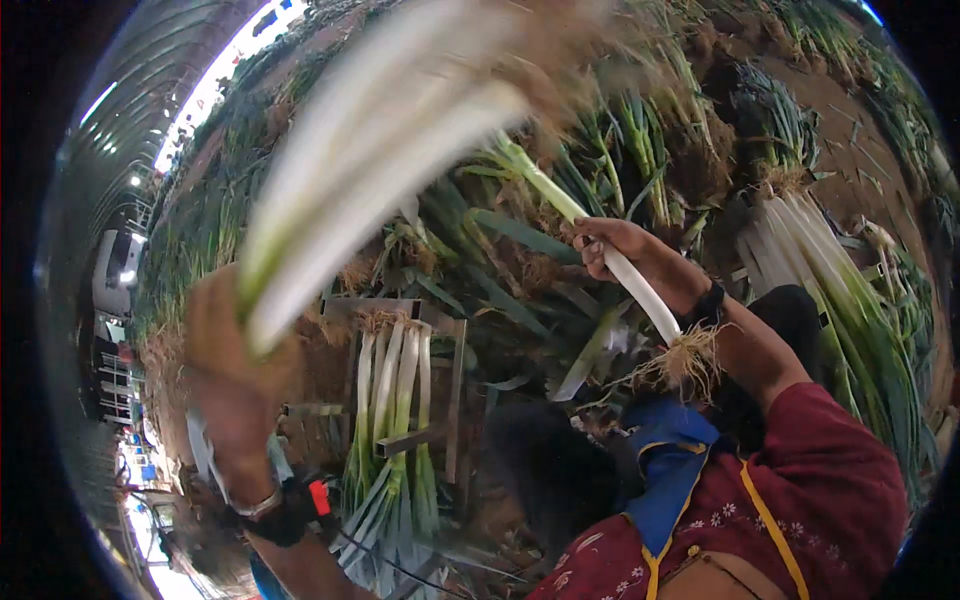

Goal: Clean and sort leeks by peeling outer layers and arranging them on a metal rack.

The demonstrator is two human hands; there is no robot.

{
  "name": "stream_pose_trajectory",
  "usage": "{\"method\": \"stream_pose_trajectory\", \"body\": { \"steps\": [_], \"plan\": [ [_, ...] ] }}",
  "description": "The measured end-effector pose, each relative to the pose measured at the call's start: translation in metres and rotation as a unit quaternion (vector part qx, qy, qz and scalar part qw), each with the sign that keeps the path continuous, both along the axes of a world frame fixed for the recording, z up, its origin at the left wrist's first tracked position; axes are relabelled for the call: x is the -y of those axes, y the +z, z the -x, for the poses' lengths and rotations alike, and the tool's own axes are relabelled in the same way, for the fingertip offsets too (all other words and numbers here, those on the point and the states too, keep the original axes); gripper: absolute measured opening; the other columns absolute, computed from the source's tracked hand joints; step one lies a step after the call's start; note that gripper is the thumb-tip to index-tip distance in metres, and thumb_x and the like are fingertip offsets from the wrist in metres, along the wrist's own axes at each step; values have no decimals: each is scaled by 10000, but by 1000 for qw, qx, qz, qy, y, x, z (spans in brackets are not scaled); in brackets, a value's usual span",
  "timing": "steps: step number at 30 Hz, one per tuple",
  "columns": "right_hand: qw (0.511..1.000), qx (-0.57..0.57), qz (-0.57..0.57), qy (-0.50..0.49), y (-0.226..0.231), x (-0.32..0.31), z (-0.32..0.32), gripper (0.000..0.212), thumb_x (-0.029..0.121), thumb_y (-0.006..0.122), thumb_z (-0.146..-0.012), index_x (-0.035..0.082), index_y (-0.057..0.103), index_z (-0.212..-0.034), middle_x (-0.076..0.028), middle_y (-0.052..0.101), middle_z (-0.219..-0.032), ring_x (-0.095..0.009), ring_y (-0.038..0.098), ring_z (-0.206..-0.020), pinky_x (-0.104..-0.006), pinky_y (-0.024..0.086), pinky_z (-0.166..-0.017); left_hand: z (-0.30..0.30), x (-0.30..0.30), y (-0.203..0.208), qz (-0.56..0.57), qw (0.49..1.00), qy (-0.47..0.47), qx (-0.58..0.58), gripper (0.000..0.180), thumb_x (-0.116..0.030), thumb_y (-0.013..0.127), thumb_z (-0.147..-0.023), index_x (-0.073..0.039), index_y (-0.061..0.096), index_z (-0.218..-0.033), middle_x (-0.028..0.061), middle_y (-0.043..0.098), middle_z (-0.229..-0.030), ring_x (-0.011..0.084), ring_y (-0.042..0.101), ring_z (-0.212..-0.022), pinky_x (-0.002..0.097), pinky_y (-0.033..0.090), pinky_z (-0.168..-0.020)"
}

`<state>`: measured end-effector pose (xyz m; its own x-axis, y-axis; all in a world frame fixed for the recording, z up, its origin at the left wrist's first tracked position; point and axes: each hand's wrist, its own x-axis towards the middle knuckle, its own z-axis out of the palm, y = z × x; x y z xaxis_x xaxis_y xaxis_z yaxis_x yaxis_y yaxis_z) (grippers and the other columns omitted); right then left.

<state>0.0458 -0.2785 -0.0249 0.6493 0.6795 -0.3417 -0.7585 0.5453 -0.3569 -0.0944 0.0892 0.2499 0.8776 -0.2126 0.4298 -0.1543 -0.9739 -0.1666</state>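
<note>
My left hand (238,325), blurred by motion, is raised at the left and wrapped round leeks (345,190). Their white shafts slant up and to the right, with smeared roots at the top; how many there are I cannot make out. My right hand (640,258) is closed round a single leek (648,292). Its roots (685,360) hang down near my wrist, and its green end points up to the left. Below my hands, several leeks (400,375) lie side by side in a metal frame (458,400), roots at the far end and leaves toward me.
On the right lies a large bundle of leeks (820,260) with long white shafts. Loose leeks and cut leaves (510,290) cover the ground ahead. More leeks (785,115) stand farther off on brown soil. My dark-clad knee (550,460) is close to the frame.
</note>
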Motion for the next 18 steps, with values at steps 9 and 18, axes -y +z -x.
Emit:
{"method": "stream_pose_trajectory", "body": {
  "steps": [9, 18],
  "plan": [
    [976, -38, 215, 11, 66, 24, 41, 172, 209, 621, -943, 44, 571, -939, -11, 562, -701, -75, 536, -534, -243, 451, -435, -45, 87, -31, -116, 939, -321, -43, 392, -47, 601, -749, -92, 536, -1133, 114, 544, -1072, 296, 565, -1026, 405, 459, -927],
    [956, 202, 183, 105, 66, 28, 73, 538, 408, 631, -925, 37, 506, -1294, -22, 565, -937, -73, 544, -759, -243, 500, -670, -100, 127, -108, -149, 870, -465, -68, 301, -105, 593, -776, -151, 538, -1069, 59, 540, -968, 235, 591, -928, 378, 474, -867]
  ]
}}
